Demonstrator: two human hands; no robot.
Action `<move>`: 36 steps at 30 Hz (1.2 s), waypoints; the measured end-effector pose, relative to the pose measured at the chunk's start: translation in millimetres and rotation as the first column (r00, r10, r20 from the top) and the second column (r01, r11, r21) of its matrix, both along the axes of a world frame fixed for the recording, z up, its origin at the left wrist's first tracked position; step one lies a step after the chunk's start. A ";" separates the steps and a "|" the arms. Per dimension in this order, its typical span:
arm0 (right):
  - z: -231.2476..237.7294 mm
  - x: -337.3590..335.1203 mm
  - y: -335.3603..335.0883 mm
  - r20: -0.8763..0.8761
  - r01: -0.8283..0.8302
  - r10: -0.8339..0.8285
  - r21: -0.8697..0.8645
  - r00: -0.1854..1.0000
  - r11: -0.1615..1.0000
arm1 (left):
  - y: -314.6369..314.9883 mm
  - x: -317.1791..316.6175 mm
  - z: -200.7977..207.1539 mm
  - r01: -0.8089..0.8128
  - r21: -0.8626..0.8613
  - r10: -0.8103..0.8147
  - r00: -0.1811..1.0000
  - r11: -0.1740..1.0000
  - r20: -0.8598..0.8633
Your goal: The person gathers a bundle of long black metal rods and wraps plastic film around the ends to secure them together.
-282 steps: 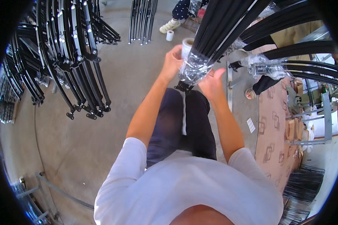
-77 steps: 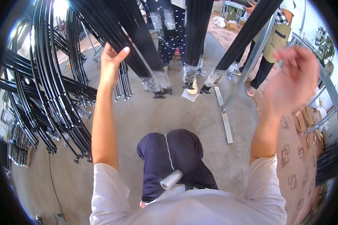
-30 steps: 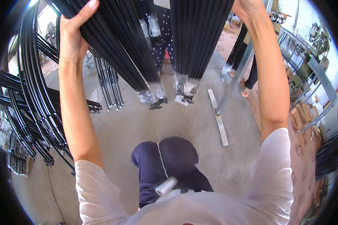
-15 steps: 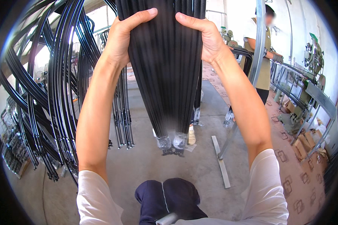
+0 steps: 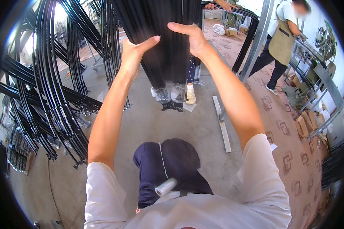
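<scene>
If loosened, could slip: black tube bundles (image 5: 162, 55), clear film (image 5: 178, 91) below, clasped by left hand (image 5: 133, 55) and right hand (image 5: 197, 41).

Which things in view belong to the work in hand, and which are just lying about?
In hand, or likely part of it:
- left hand and right hand, gripping
- bundle of long black rods
- crinkled clear plastic around its lower end
- probably the clear film roll on the lap

Apparently just about:
- brown cardboard boxes
- flat grey metal bar on the floor
</scene>
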State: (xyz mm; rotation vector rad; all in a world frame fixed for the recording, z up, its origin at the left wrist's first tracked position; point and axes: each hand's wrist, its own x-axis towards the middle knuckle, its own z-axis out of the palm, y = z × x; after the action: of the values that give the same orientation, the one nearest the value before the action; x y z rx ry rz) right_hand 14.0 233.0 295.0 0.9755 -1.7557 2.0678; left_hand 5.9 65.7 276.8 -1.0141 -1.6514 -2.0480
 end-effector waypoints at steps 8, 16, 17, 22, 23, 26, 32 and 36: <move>3.1 1.8 -3.1 -0.208 0.091 -0.102 -0.058 0.973 0.994 | 1.6 2.9 2.0 0.029 0.000 -0.029 0.999 1.000 0.026; 3.4 -7.9 9.6 -0.157 0.038 -0.032 0.031 0.987 0.999 | -25.0 -10.5 -0.1 0.285 -0.140 -0.266 0.953 0.948 0.143; 1.7 -8.7 10.7 -0.149 0.038 -0.031 0.044 0.988 0.998 | -21.4 -7.6 -2.6 0.257 -0.110 -0.243 0.962 0.960 0.125; 1.2 7.4 -1.5 -0.197 0.029 -0.037 -0.044 0.980 0.999 | -13.9 -7.5 -7.3 0.161 -0.035 -0.161 0.987 0.986 0.013; 2.4 7.0 0.1 -0.188 0.029 -0.040 -0.059 0.981 0.998 | -12.2 -4.0 -5.7 0.153 -0.035 -0.153 0.988 0.988 0.003; 4.7 5.3 -1.3 -0.121 0.029 -0.039 -0.085 0.992 0.996 | -14.2 5.8 16.3 0.028 -0.004 -0.028 0.989 1.000 -0.142; 5.9 8.8 -11.6 -0.194 0.144 -0.164 -0.110 0.967 0.983 | -16.6 33.0 94.1 0.011 0.085 0.010 0.972 0.996 -0.235; 10.7 12.5 -14.2 -0.230 0.149 -0.163 -0.075 0.960 0.986 | -15.0 29.2 98.6 -0.072 0.078 0.090 0.962 0.994 -0.258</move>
State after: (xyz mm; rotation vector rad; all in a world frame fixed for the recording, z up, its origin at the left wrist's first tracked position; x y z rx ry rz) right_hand 26.5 218.8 305.7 0.9862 -1.5897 1.8136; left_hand 35.2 50.7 375.4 -1.1191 -1.4543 -1.8162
